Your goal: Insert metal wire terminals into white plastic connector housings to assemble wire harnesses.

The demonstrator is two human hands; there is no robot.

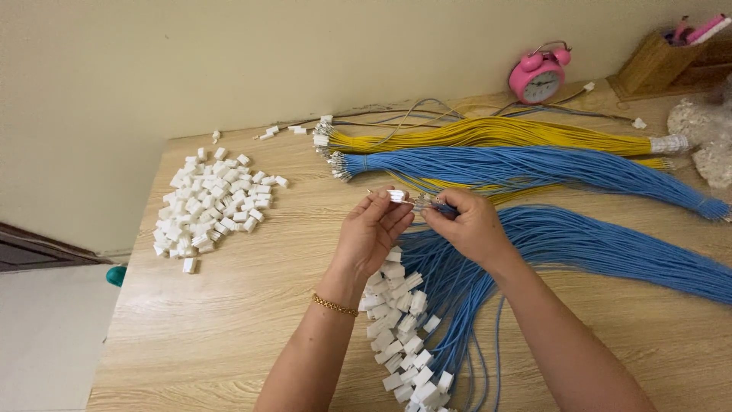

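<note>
My left hand [371, 233] pinches a small white plastic connector [396, 196] between thumb and fingertips above the wooden table [229, 320]. My right hand [470, 223] grips the metal-tipped ends of blue and yellow wires [425, 202] and holds them against the connector. Below my hands lies a bundle of blue wires [457, 297] with white connectors [400, 336] fitted on their ends. A gold bracelet circles my left wrist.
A heap of loose white connectors [210, 206] lies at the left. Bundles of yellow wires [496, 133] and blue wires [518, 164] stretch across the back. A pink alarm clock [538, 76] and a wooden box [671, 61] stand by the wall.
</note>
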